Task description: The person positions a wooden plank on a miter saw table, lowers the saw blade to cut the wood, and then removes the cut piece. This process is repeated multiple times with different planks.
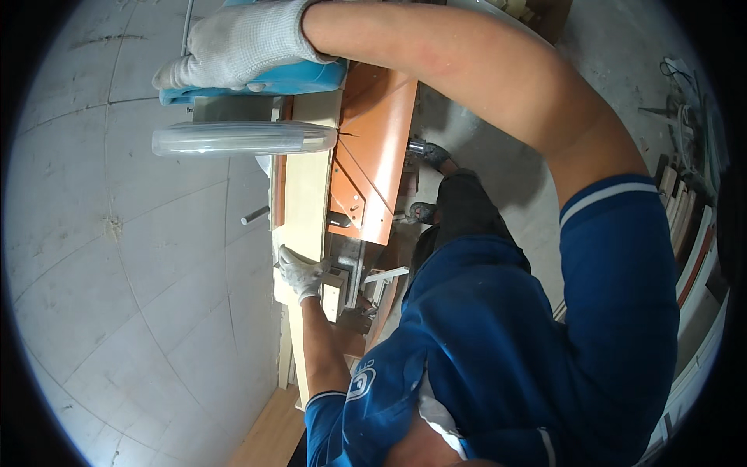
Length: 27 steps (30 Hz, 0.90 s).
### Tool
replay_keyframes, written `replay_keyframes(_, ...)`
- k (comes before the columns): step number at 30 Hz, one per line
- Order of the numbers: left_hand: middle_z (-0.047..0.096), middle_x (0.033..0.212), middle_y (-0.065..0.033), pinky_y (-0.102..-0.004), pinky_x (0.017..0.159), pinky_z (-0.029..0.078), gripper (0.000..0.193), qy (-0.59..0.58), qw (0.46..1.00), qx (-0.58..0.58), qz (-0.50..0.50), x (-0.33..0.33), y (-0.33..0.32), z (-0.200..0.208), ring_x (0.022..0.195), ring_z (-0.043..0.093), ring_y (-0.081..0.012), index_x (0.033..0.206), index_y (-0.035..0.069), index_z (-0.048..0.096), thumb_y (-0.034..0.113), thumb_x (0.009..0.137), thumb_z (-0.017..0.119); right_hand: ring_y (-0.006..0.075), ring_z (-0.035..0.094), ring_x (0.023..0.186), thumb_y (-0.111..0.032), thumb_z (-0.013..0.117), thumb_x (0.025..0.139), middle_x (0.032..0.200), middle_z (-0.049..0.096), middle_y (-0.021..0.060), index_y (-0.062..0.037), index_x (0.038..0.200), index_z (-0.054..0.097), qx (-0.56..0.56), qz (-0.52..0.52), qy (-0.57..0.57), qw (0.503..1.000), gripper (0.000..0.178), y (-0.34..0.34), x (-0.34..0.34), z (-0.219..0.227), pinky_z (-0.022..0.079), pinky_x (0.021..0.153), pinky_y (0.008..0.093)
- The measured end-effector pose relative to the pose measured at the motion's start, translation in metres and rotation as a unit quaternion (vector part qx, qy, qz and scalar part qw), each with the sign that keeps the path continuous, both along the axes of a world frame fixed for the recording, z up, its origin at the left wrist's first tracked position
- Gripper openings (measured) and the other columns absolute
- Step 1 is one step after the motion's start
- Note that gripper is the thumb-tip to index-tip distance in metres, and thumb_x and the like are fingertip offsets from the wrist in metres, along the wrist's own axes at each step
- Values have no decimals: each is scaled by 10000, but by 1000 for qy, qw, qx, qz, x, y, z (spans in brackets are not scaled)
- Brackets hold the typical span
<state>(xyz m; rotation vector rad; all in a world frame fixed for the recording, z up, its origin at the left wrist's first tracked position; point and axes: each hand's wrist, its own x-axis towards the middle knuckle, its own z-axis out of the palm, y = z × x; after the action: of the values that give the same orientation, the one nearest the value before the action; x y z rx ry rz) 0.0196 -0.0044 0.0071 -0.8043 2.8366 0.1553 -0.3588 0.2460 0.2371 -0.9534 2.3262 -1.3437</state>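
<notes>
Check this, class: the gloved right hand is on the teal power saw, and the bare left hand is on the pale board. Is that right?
Not quite: the head view shows the left hand on the pale board gloved, not bare. The rest stands.

- The right arm [615,226] rises from the shoulder, bends widely at the elbow, and sends its bare forearm [443,58] leftward over the far end of the worktop [393,132].
- The right hand [241,50], in a pale knitted glove, lies beyond the worktop's left edge, back upward, one digit stretched leftward; how far the others curl is partly hidden.
- The right wrist [311,31] is nearly straight.
- The left arm [323,350] reaches forward, its forearm bare, elbow close to the torso [475,303].
- The left hand [303,272], gloved alike, sits just off the worktop's near left corner, back upward, fingers pointing forward and left.
</notes>
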Motion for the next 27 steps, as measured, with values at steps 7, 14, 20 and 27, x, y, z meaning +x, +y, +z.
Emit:
replay_keyframes(7, 500, 1386, -255, -487, 1109, 416, 1210, -51, 998, 13, 28, -26, 15, 0, 1306, 476, -433, 1495, 14, 331, 289, 470, 911, 337, 670, 1103, -577, 414, 1032, 1141, 698, 210, -49, 1250, 717, 21, 14, 23, 999, 647, 16, 11, 15, 500, 969, 509)
replay_keyframes(14, 553, 1225, -237, -509, 1054, 438, 970, 9, 1000, -18, 5, -49, 29, -7, 1202, 519, -438, 1331, 72, 428, 281, 493, 869, 237, 746, 731, -421, 366, 1104, 810, 710, 132, -163, 1343, 656, 79, 34, 169, 982, 456, 19, 13, 25, 636, 688, 440)
replay_keyframes(20, 559, 1215, -239, -505, 1062, 412, 956, 14, 1000, 7, 5, -57, 27, -14, 1195, 514, -440, 1293, 39, 454, 324, 493, 893, 341, 613, 1273, -556, 375, 1056, 1311, 668, 188, -64, 1367, 649, 36, 46, 60, 997, 643, 4, 1, 14, 442, 1091, 534)
replay_keyframes(27, 524, 1295, -258, -516, 1106, 369, 1018, 71, 997, 12, -8, -51, 27, -21, 1265, 467, -448, 1331, 0, 445, 335, 487, 905, 334, 644, 1226, -569, 401, 1047, 1262, 691, 191, -61, 1319, 685, 14, 5, 45, 999, 642, -8, -1, 11, 467, 1067, 512)
